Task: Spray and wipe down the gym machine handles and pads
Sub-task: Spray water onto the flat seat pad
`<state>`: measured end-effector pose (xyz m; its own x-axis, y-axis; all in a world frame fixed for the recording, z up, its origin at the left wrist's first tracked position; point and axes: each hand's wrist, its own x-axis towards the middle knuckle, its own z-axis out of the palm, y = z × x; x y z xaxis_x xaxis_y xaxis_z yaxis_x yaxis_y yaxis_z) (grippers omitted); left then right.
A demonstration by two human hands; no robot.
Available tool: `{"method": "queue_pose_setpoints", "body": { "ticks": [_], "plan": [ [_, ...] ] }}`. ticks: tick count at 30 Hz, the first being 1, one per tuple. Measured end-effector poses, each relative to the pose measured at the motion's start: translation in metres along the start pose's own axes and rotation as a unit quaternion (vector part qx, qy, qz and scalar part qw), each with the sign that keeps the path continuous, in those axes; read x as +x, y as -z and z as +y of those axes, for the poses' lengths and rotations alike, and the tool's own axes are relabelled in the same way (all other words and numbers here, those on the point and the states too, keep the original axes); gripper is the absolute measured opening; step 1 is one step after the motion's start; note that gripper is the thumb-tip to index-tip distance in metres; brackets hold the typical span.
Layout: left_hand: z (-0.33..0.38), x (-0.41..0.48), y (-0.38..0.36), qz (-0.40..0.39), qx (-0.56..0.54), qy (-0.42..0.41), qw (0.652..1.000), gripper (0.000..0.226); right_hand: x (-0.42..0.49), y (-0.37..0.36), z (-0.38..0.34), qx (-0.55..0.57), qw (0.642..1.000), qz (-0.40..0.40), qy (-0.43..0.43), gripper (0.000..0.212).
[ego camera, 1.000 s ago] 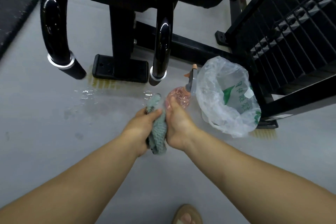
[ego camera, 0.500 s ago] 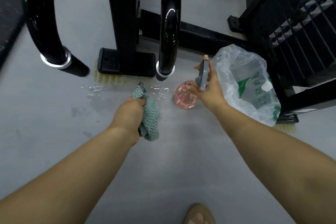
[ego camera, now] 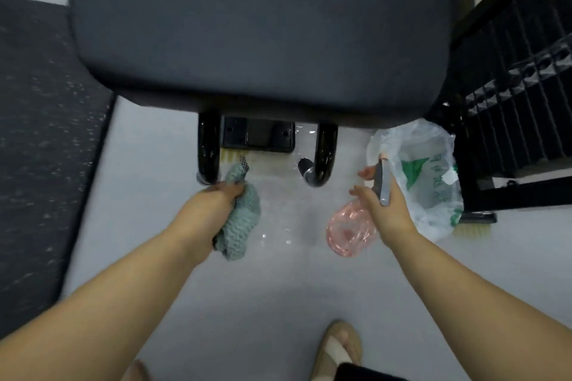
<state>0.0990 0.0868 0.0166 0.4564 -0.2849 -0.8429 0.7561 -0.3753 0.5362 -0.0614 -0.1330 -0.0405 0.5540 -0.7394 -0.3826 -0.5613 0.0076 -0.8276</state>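
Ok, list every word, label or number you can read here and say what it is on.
On the plastic bag: green printed characters beside a green logo, too blurred to read.
On the spray bottle, cloth and seat pad: no text visible.

This is a gym. A broad dark grey upholstered machine pad (ego camera: 257, 28) fills the upper part of the view. Two glossy black curved steel tubes (ego camera: 208, 148) come down from under it. Between them, a black bolted foot plate (ego camera: 258, 134) stands on the smooth pale grey floor (ego camera: 278, 294). At the left lies a dark speckled rubber mat (ego camera: 46, 120), flush against that floor. At the right stands a black metal frame with rows of ribbed slats (ego camera: 513, 133), too blurred to make out further.
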Motion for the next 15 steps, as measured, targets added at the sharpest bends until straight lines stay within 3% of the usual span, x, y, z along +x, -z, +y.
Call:
{"method": "queue_pose_setpoints", "body": {
  "ticks": [5,9,12,15],
  "plan": [
    [0.046,-0.094,0.047,0.001,0.144,0.006,0.990,0.009,-0.088,0.025,-0.084,0.080,0.993,0.052,-0.068,0.033],
    [0.091,-0.146,0.076,0.077,0.187,-0.076,0.976,0.023,-0.141,0.031,-0.189,0.043,0.996,-0.046,-0.059,0.013],
    [0.125,-0.169,0.089,0.081,0.223,-0.132,0.962,0.046,-0.160,0.016,-0.259,-0.003,0.989,-0.139,-0.054,0.026],
    [0.151,-0.179,0.100,0.074,0.264,-0.129,0.953,0.064,-0.166,-0.012,-0.315,-0.009,0.981,-0.171,-0.088,0.026]
  ]
}}
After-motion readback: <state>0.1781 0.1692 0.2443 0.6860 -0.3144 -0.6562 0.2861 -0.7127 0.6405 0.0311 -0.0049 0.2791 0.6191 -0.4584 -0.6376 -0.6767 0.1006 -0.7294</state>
